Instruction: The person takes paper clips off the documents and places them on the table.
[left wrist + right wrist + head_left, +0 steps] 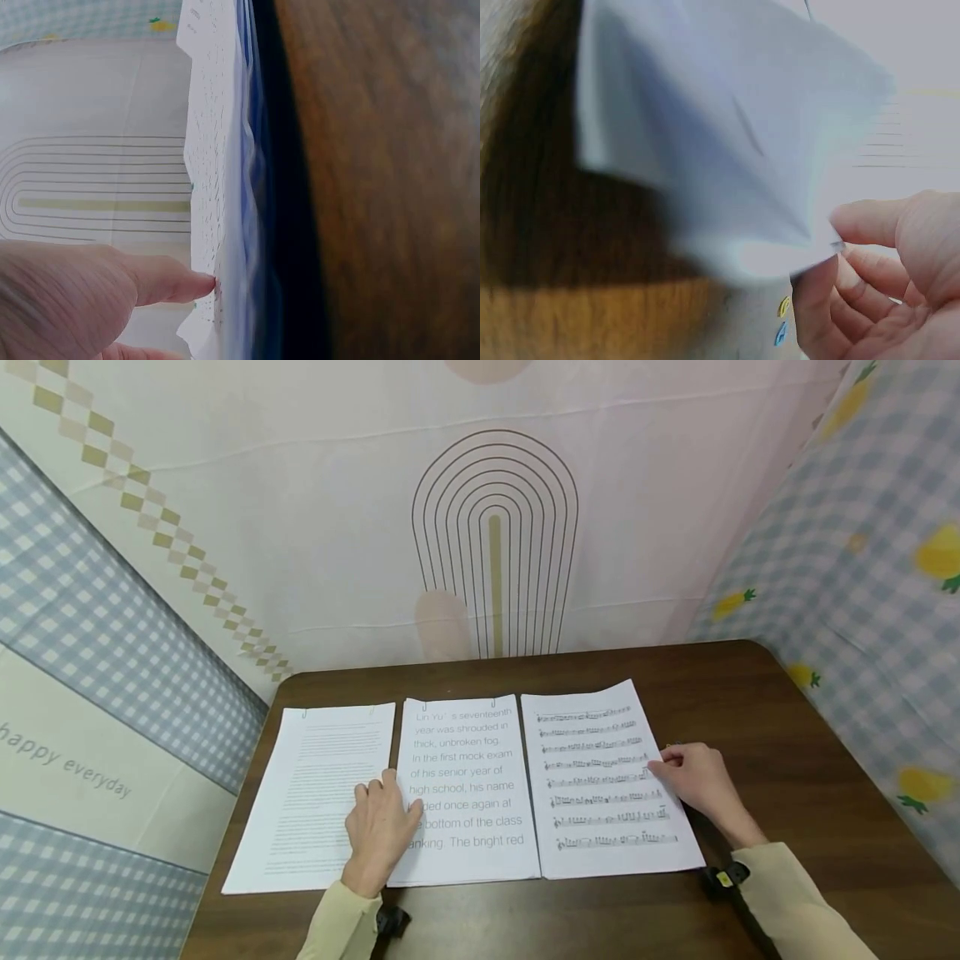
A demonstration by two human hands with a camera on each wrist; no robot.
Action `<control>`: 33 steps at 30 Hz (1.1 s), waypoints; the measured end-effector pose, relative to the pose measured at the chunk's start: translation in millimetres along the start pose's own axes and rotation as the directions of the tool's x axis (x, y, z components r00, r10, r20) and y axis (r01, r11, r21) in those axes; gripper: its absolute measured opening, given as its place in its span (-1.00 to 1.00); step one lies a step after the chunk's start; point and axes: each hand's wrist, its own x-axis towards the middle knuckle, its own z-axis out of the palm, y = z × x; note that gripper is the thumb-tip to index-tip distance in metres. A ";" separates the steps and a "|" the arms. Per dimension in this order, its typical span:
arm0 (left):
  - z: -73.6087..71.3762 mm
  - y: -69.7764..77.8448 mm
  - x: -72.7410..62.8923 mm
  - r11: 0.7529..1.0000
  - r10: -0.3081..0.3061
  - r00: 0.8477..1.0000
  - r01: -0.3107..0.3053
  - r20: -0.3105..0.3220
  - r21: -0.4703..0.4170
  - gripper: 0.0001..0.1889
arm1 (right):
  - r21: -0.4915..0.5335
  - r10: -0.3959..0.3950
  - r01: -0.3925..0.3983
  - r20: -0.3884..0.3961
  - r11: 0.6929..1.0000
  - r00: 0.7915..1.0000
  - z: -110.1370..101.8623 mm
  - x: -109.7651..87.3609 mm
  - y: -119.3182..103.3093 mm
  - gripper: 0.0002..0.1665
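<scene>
Head view: three paper stacks, large-print stack [465, 777] as reference. Sheet music [600, 785] sits just right of it, small-print stack [315, 793] just left. Your right hand [701, 777] pinches the sheet music's right edge; your left hand [377, 835] grips nothing, fingers relaxed over the small-print stack, thumb over the large-print one. Looks like you're squaring the music pages for clipping; next move probably needs even edges, then a loose clip. Fitted clips [492, 702]: two per text stack, none visible on the music. Two loose: yellow clip [784, 306], blue clip [781, 334], right of the large-print stack, beyond the music.
</scene>
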 end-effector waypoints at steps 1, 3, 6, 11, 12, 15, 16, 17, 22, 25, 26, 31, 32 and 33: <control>-0.6 0.2 0.3 1.000 -0.004 1.000 0.004 0.008 -0.003 -0.43 | -0.018 -0.007 0.007 -0.010 1.000 1.000 0.0 -0.1 -0.9 -0.63; -1.8 0.3 1.4 1.000 -0.014 0.999 0.014 0.032 -0.007 -0.43 | -0.043 -0.016 0.015 -0.025 0.999 1.000 -0.4 -0.2 -2.1 -0.65; -4.1 -0.2 4.3 0.999 -0.029 0.997 0.031 0.075 -0.023 -0.44 | -0.071 -0.001 -0.001 -0.029 0.997 1.000 -0.7 -0.8 -3.6 -0.67; -7.7 -2.3 9.6 0.997 -0.058 0.988 0.066 0.145 -0.048 -0.49 | -0.120 0.040 -0.042 -0.023 0.992 0.999 0.1 -1.1 -3.4 -0.68; -8.7 -2.9 10.3 0.996 -0.063 0.986 0.073 0.154 -0.055 -0.50 | -0.130 0.044 -0.047 -0.024 0.990 0.999 0.6 -0.9 -3.1 -0.68; -9.1 -5.6 11.6 0.993 -0.069 0.986 0.083 0.153 -0.086 -0.56 | -0.155 0.048 -0.052 -0.031 0.987 0.998 2.2 -0.1 -2.7 -0.67; -7.0 -7.8 12.1 0.992 -0.069 0.987 0.083 0.142 -0.091 -0.58 | -0.162 0.045 -0.050 -0.034 0.986 0.998 2.4 0.0 -2.6 -0.66; -0.5 -12.5 13.3 0.992 -0.063 0.990 0.076 0.126 -0.098 -0.59 | -0.169 0.044 -0.049 -0.036 0.984 0.998 2.8 -0.2 -2.8 -0.66; 8.5 -19.0 15.1 0.988 -0.062 0.990 0.079 0.128 -0.130 -0.64 | -0.199 0.032 -0.044 -0.062 0.979 0.998 2.5 -2.1 -2.2 -0.64; 12.6 -21.9 16.1 0.982 -0.075 0.984 0.101 0.163 -0.158 -0.68 | -0.211 0.036 -0.052 -0.078 0.976 0.996 3.0 -2.6 -2.7 -0.62; 12.1 -21.7 15.5 0.980 -0.076 0.983 0.105 0.166 -0.170 -0.68 | -0.211 0.040 -0.057 -0.080 0.976 0.996 3.7 -2.6 -2.7 -0.61; -4.1 -10.2 8.6 0.961 -0.076 0.982 0.119 0.174 -0.249 -0.74 | -0.176 0.061 -0.073 -0.074 0.982 0.995 5.1 -5.2 -2.6 -0.59; -9.8 -6.7 7.1 0.959 -0.073 0.982 0.117 0.174 -0.259 -0.76 | -0.160 0.062 -0.074 -0.078 0.984 0.995 4.8 -6.4 -2.5 -0.58; -11.1 -6.5 7.0 0.956 -0.070 0.981 0.117 0.178 -0.271 -0.77 | -0.147 0.059 -0.071 -0.086 0.987 0.995 4.3 -7.5 -2.3 -0.57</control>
